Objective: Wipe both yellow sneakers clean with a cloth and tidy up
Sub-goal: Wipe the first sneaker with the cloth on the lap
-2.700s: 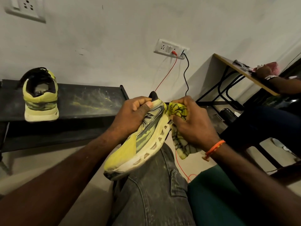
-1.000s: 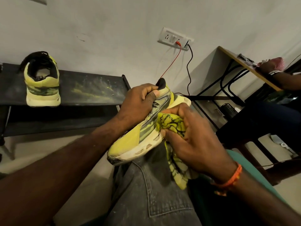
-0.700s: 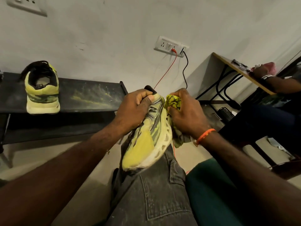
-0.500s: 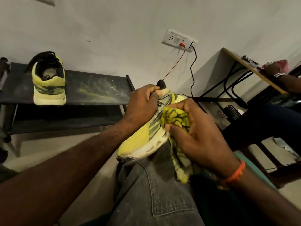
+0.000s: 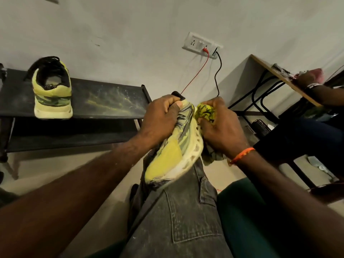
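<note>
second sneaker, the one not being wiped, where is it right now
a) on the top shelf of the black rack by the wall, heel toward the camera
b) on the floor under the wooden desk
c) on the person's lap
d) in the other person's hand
a: the second sneaker stands upright on the top shelf of the black rack, heel toward the camera, while the left hand holds the other sneaker over the knee.

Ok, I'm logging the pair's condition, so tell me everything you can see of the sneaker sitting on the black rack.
The sneaker on the rack stands upright on its sole, heel toward the camera, at the left end of the black rack's top shelf. It has a pale yellow-cream thick sole, a green camouflage-like band above it, a yellow heel panel with small unreadable lettering, a black collar and black laces. Nothing touches it but the shelf. Neither hand is near it.
</note>
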